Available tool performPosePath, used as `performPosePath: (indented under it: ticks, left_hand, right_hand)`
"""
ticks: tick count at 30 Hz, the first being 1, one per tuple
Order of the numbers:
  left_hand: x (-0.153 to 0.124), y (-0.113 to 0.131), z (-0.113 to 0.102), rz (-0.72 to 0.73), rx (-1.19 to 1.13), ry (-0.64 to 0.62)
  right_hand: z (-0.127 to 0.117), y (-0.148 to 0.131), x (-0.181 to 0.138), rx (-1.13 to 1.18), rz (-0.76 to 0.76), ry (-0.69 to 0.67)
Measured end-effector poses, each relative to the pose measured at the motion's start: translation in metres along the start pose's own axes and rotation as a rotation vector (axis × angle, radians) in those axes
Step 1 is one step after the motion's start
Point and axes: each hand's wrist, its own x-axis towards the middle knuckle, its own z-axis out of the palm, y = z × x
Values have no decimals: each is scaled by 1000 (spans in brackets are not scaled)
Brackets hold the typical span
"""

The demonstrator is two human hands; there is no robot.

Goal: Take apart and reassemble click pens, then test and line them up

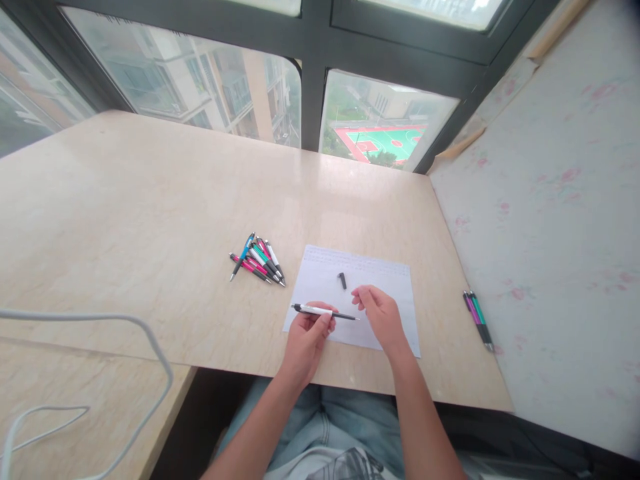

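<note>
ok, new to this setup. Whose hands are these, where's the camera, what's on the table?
No machine here: just one person's bare hands. The single picture comes from a camera worn on that person's head, looking forward and down. The left hand holds a white-and-black pen above a written-on sheet of paper. The right hand is beside it, fingers curled; I can't tell whether it holds anything. A small black piece lies on the paper. Pens are piled to the left; two more lie near the wall.
</note>
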Motion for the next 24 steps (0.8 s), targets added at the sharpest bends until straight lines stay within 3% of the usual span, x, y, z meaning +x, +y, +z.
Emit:
performPosePath:
  ticks: [5, 8, 16, 24]
  left_hand:
    - [0, 1, 2, 12, 43, -4]
    - [-1, 2, 2, 13, 60, -7]
    - [-5, 2, 2, -60, 58, -19]
    - [-3, -1, 0, -16, 75, -19]
  right_hand:
    - [-5, -9, -25, 50, -25, -249]
    - [-1, -10, -32, 62, -4, -296]
    - [-1, 5, -47, 210, 88, -247]
    - [-2, 0, -58, -24, -228, -89]
